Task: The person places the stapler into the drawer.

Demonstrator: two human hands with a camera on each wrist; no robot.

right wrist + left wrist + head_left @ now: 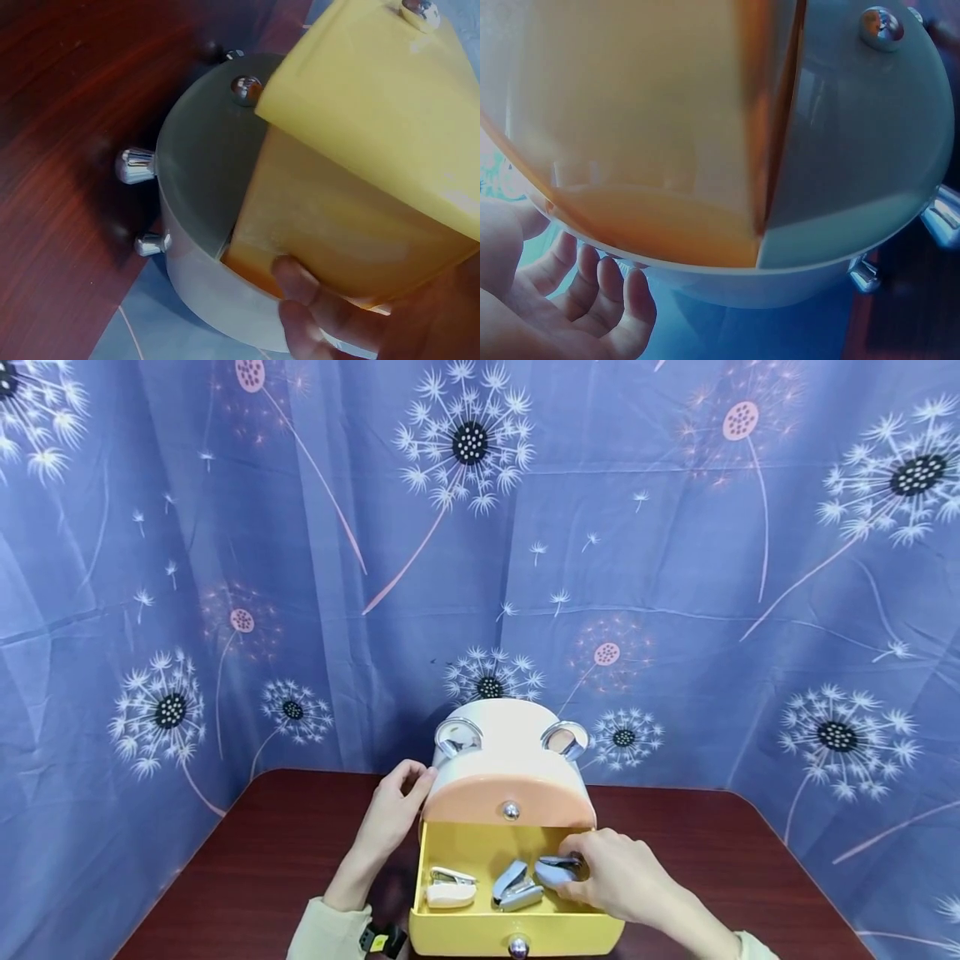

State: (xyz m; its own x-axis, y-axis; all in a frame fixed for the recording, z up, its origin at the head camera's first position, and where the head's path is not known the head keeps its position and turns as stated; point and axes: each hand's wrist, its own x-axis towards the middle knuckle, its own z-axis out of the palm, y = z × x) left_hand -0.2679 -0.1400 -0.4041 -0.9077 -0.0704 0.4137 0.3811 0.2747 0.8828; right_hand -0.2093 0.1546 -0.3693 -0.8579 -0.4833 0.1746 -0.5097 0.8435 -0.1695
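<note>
The yellow drawer (517, 931) of a small white cabinet (510, 727) is pulled out. Inside it lie a white mini stapler (452, 895), a grey-blue stapler (516, 889) with its top raised, and a light blue stapler (555, 872) at the right. My right hand (626, 872) reaches over the drawer's right wall and pinches the light blue stapler, partly covering it. Some of its fingers (300, 285) hang along the drawer's outer side. My left hand (393, 802), fingers (637, 300) loosely bent, rests against the cabinet's left side.
Above the open drawer is a closed orange drawer (480, 802) with a round chrome knob. A grey-green front (202, 157) sits below. The cabinet stands on a dark red-brown table (300, 852), before a blue dandelion-print curtain (420, 652).
</note>
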